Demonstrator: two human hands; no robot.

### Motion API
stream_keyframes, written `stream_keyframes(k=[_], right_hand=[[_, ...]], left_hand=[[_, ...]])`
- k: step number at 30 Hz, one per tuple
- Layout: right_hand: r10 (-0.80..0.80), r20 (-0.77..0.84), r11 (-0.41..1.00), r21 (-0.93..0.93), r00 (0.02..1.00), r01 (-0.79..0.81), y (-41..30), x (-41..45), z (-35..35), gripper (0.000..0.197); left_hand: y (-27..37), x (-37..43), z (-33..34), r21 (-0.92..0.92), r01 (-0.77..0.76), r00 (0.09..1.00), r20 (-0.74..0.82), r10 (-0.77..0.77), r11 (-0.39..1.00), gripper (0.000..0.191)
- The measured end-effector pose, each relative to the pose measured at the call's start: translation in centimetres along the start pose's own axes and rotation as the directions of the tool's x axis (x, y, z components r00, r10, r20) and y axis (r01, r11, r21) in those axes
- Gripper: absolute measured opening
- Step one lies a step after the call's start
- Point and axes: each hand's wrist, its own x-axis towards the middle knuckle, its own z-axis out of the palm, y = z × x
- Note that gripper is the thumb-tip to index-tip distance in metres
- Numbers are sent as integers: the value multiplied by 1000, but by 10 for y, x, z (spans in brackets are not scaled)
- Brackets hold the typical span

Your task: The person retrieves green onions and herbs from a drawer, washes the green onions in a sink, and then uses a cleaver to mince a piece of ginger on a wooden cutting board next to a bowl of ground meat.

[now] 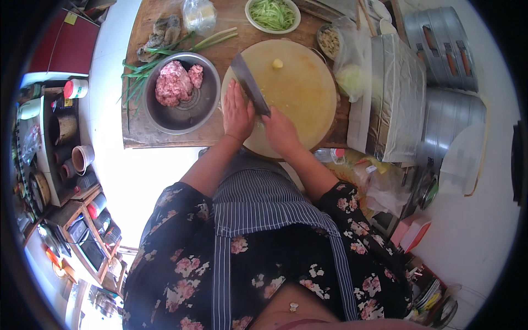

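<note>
My right hand (281,133) grips the handle end of a kitchen cleaver (250,84). Its broad dark blade slants up and left across a round cutting board (305,95). Along the blade's left side lies my left hand (239,111), fingers stretched out and close together; what is under the palm is hidden. A small pale-yellow peeled piece (277,63), perhaps ginger, sits near the far side of the board. Tiny pale bits dot the surface beside the blade. Left of the board, a metal bowl (181,119) holds raw minced meat (174,83) in one large and one small lump.
Green onions (214,39) lie behind the metal bowl, near a bagged pale block (200,16). A bowl of shredded green vegetable (272,14) stands beyond the board. To the right are a smaller bowl (329,41), a plastic bag (350,78) and a foil-covered box (398,99).
</note>
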Motion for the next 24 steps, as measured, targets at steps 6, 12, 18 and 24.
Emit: stream_keyframes(k=[6,12,18,24], right_hand=[[14,11,998,-58,1000,-13,0,15,1,21],[-28,20,996,-82,999,29,4,25,-4,21],[-18,50,997,-70,999,21,-5,29,-21,20],[0,84,994,-111,996,9,3,34,-27,19]], left_hand=[[-8,8,6,51,-19,1000,0,19,999,65],[-12,11,13,94,-18,1000,14,17,995,68],[-15,14,10,94,-4,1000,25,1,996,68],[-14,14,15,112,-6,999,49,1,994,68]])
